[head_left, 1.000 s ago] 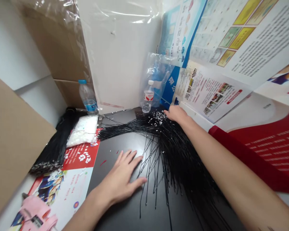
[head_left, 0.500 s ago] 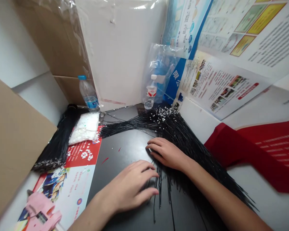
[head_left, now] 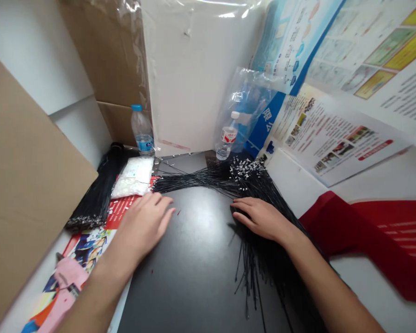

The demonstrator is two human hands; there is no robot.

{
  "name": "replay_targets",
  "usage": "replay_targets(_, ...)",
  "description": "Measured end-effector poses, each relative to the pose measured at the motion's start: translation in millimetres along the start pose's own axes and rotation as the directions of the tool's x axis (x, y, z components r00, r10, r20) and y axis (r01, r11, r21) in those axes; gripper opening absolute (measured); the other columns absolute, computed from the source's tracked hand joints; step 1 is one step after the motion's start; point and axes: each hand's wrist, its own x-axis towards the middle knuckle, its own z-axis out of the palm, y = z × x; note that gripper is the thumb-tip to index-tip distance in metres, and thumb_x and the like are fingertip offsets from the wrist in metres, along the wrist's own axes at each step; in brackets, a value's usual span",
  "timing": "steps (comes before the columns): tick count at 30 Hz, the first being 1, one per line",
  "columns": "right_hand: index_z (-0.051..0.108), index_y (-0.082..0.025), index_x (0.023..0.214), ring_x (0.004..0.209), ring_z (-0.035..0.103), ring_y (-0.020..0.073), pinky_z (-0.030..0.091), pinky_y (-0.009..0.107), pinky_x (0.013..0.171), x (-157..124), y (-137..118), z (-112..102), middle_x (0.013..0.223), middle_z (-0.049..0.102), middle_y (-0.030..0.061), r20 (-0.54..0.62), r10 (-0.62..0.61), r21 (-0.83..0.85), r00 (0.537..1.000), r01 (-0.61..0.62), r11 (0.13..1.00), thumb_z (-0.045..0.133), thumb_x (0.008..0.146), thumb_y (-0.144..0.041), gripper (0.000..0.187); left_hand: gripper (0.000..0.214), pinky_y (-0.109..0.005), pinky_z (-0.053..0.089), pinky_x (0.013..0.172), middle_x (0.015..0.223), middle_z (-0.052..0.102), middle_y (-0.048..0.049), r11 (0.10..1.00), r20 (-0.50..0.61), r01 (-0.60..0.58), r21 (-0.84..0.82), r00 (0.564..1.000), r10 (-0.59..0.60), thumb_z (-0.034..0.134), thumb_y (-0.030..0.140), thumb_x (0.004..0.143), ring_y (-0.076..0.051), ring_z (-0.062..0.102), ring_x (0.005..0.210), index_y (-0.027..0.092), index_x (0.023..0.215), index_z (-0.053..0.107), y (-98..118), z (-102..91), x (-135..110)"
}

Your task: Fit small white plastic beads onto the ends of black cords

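Note:
A big heap of thin black strands (head_left: 263, 249) with small white tips (head_left: 244, 169) lies across the black tabletop (head_left: 197, 263). My right hand (head_left: 260, 217) rests palm down on the heap's left edge, fingers stretched out. My left hand (head_left: 142, 226) lies flat and open at the tabletop's left edge, fingers pointing toward a clear bag of white pieces (head_left: 133, 178); it holds nothing. A second bundle of black strands (head_left: 99, 194) lies further left, beside the bag.
Two water bottles (head_left: 143, 132) (head_left: 226, 141) stand at the back by a white board. A pink glue gun (head_left: 60, 291) lies at lower left on printed posters. Cardboard (head_left: 27, 175) walls the left; posters and a red banner (head_left: 381, 240) fill the right.
My left hand moved left and away from the strands toward the bag of white pieces. My right hand came back from the white tips to the heap's edge. The view shifted left.

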Motion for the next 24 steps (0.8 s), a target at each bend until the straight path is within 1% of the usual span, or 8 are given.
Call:
replay_targets(3,0.07,-0.015,0.115,0.108,0.066,0.0268,0.052,0.043,0.095,15.9,-19.4,-18.1,0.115,0.071,0.013,0.002,-0.014,-0.047,1.0,0.014,0.999,0.045,0.1,-0.036,0.036,0.034,-0.044,0.052,0.08,0.1,0.072,-0.0152,0.956,0.078,0.258,0.138,0.96,-0.27,0.039,0.021,0.095,-0.033,0.064,0.098,0.014,0.103,0.071,-19.2,-7.9,-6.0)
replay_targets(7,0.069,-0.014,0.11,0.105,0.063,0.0261,0.053,0.039,0.087,57.6,-51.3,-27.4,0.107,0.07,0.0124,-0.001,-0.161,-0.114,0.987,0.16,0.981,0.049,0.099,-0.031,0.029,0.041,-0.042,0.052,0.076,0.113,0.072,-0.0137,0.903,0.112,0.406,0.143,0.9,-0.422,0.034,0.012,0.092,-0.032,0.065,0.105,0.017,0.111,0.07,-31.4,-17.4,-12.8)
replay_targets(11,0.066,-0.014,0.113,0.107,0.059,0.0252,0.05,0.035,0.083,122.3,-79.7,-14.8,0.111,0.069,0.0115,-0.037,-0.268,-0.125,0.963,0.262,0.957,0.054,0.097,-0.026,0.024,0.042,-0.041,0.051,0.071,0.114,0.072,-0.0125,0.849,0.13,0.502,0.164,0.843,-0.523,0.035,0.01,0.09,-0.032,0.066,0.102,0.019,0.11,0.071,-29.7,-22.0,-8.6)
replay_targets(14,0.065,-0.014,0.113,0.104,0.058,0.0234,0.046,0.03,0.072,166.7,-93.1,0.1,0.112,0.068,0.0108,-0.106,-0.266,-0.098,0.958,0.256,0.962,0.051,0.098,-0.022,0.022,0.037,-0.041,0.05,0.067,0.113,0.073,-0.0131,0.791,0.166,0.581,0.19,0.775,-0.609,0.04,0.015,0.09,-0.034,0.067,0.095,0.021,0.108,0.072,-30.3,-23.9,-3.4)
replay_targets(16,0.066,-0.015,0.11,0.1,0.059,0.0217,0.04,0.028,0.063,185.3,-97.2,8.2,0.111,0.069,0.0094,-0.112,-0.26,-0.074,0.959,0.253,0.965,0.047,0.097,-0.017,0.023,0.035,-0.04,0.048,0.064,0.11,0.073,-0.0132,0.74,0.173,0.641,0.203,0.72,-0.672,0.042,0.018,0.089,-0.034,0.068,0.09,0.021,0.108,0.071,-34.2,-26.1,-2.4)
replay_targets(18,0.067,-0.017,0.105,0.095,0.06,0.0198,0.033,0.027,0.058,193.3,-98.1,13.2,0.107,0.07,0.0076,-0.101,-0.277,-0.044,0.955,0.274,0.961,0.045,0.096,-0.014,0.024,0.032,-0.038,0.046,0.062,0.105,0.075,-0.012,0.713,0.187,0.675,0.192,0.688,-0.701,0.044,0.02,0.089,-0.032,0.068,0.085,0.023,0.104,0.071,-39.5,-28.0,-3.5)
replay_targets(20,0.068,-0.018,0.098,0.091,0.06,0.0186,0.029,0.027,0.056,193.3,-97.0,14.6,0.101,0.071,0.0065,-0.119,-0.283,-0.008,0.952,0.284,0.959,0.044,0.097,-0.015,0.024,0.026,-0.034,0.043,0.06,0.096,0.075,-0.0097,0.731,0.219,0.664,0.159,0.698,-0.681,0.047,0.021,0.087,-0.029,0.068,0.079,0.024,0.097,0.072,-44.3,-27.7,-5.6)
replay_targets(24,0.069,-0.019,0.093,0.084,0.059,0.0173,0.03,0.027,0.06,186.7,-95.1,5.7,0.089,0.072,0.0048,-0.278,-0.238,0.16,0.931,0.289,0.944,0.047,0.097,-0.026,0.024,0.015,-0.03,0.039,0.059,0.09,0.075,-0.0064,0.828,0.285,0.557,0.071,0.784,-0.552,0.055,0.029,0.084,-0.024,0.066,0.075,0.024,0.088,0.068,-48.5,-19.4,-7.7)
